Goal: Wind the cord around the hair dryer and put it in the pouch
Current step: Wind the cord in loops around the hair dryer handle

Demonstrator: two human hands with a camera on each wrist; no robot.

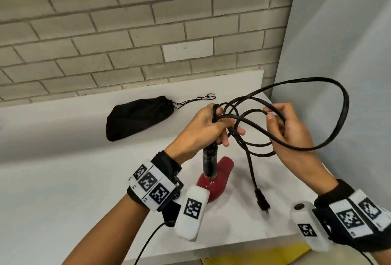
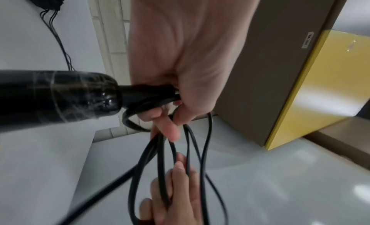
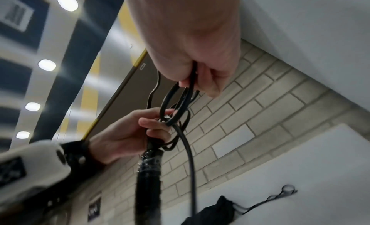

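1. Cord (image 1: 249,116) loops run between my two hands above the white table (image 1: 63,190); one wide loop swings out to my right, and several smaller loops cross between the hands.
2. My left hand (image 1: 203,131) is curled round the top of the hair dryer's black handle (image 1: 209,163) where the cord leaves it, with a few turns of cord caught under my fingers.
3. The hair dryer (image 1: 215,180) hangs handle up from that hand; its red body sits low over the table, and I cannot tell whether it touches.
4. My right hand (image 1: 289,131) pinches cord strands between thumb and fingers, the fingers bent round them.
5. One strand drops from the loops down to the plug (image 1: 262,201), which lies near the table's front edge, just right of the red body.
6. The black pouch (image 1: 137,116) lies on the table farther back and to my left, near the brick wall (image 1: 127,21), its drawstring (image 1: 196,99) trailing right. It is well apart from both hands.
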